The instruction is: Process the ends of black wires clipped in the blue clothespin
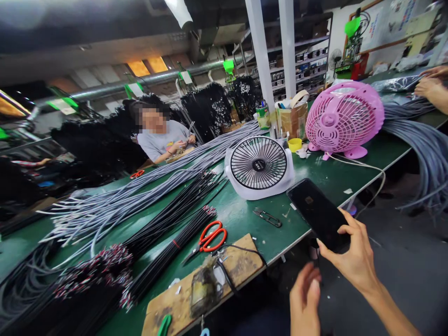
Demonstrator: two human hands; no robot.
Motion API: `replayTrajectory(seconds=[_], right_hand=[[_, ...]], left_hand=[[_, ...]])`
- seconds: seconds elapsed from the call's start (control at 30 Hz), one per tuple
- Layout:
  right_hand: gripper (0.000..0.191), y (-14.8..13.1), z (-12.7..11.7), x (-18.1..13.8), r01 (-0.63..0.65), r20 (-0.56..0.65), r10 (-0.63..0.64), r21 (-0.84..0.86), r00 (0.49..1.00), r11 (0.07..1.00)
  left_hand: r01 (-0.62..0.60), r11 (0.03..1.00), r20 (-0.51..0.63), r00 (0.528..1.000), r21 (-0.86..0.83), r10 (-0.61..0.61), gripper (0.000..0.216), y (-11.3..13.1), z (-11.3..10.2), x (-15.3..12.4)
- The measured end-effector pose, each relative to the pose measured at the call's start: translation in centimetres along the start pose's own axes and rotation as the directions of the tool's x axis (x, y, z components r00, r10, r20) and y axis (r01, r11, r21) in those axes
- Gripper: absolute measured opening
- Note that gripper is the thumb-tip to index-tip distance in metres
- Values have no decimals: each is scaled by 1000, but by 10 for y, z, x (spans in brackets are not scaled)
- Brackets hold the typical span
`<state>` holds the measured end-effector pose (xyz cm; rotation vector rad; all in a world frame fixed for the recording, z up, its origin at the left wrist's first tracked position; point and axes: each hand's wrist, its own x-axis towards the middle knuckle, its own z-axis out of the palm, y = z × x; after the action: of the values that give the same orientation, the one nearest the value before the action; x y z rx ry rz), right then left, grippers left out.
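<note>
A black smartphone (317, 207) with a dark screen is gripped at its lower end by my right hand (357, 259), thumb on one edge and fingers on the other. It is tilted over the front edge of the green table (241, 217). Lower down, my left hand (305, 296) is raised below the phone, apart from it, with its fingers loosely bent and holding nothing. Thread snips (267, 217) lie on the table left of the phone. Beyond them a white fan (241, 189) with a black grille lies tilted back.
Orange-handled scissors (212, 237) and a wooden board (168, 298) are near the front edge. Bundles of black cables (157, 254) and grey cables (140, 186) cover the left side. A pink fan (345, 119) stands at right. A co-worker (161, 135) sits across; another person's hands (434, 86) are far right.
</note>
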<state>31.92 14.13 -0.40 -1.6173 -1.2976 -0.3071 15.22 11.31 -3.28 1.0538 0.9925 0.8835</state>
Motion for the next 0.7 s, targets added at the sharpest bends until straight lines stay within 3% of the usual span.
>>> replayTrajectory(seconds=[0.1,0.27,0.43,0.6,0.7], right_hand=[[39,-3,0,-7,9,14,-9,18,1000,1000],[33,-5,0,-14,49,-16,-49,31,999,998],[34,-7,-1,-15,66,-7,-66,33,998,997],[35,-9,-1,-14,17,2,-17,29,1000,999],[39,-13,-1,-14,-47,3,47,16,999,999]], left_hand=[[-47,969,20,998,-243,53,73,29,28,28],[-18,978,-161,987,-206,-15,57,51,56,51],[-40,993,-256,967,-112,10,42,47,58,55],[-38,986,-182,983,-163,7,54,46,50,47],[-40,982,-162,987,-184,9,62,34,37,36]])
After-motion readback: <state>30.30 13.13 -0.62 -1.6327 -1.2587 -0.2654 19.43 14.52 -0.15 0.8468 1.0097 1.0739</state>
